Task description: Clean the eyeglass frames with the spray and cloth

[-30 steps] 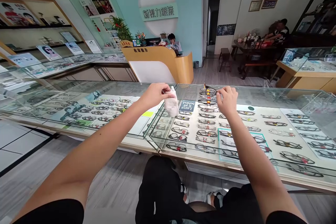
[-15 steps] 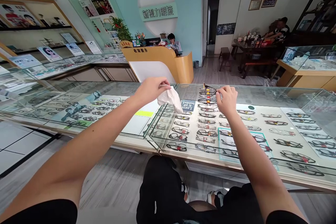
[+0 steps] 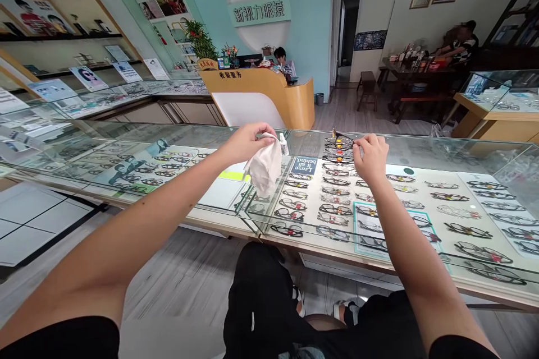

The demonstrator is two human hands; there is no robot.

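A white cloth [image 3: 264, 171] hangs from the pinched fingers of my left hand [image 3: 248, 143], above the glass counter [image 3: 307, 137]. My right hand [image 3: 371, 156] grips one end of a dark pair of glasses [image 3: 344, 139], held over the counter top to the right of the cloth. Just behind the cloth stands a small white bottle [image 3: 283, 145]. Under the glass lie several rows of spectacles [image 3: 334, 209], next to a dark card with printed words [image 3: 304, 165].
A wooden reception desk [image 3: 252, 79] stands beyond the counter, with a person [image 3: 283, 61] seated behind it. Another person [image 3: 458, 45] is at a dark table at the back right. A stool [image 3: 368, 90] stands near the doorway. My legs are below the counter edge.
The cloth in my left hand has swung left and hangs lower, and the white bottle behind it now shows. The view has shifted slightly; my right hand still holds the glasses.
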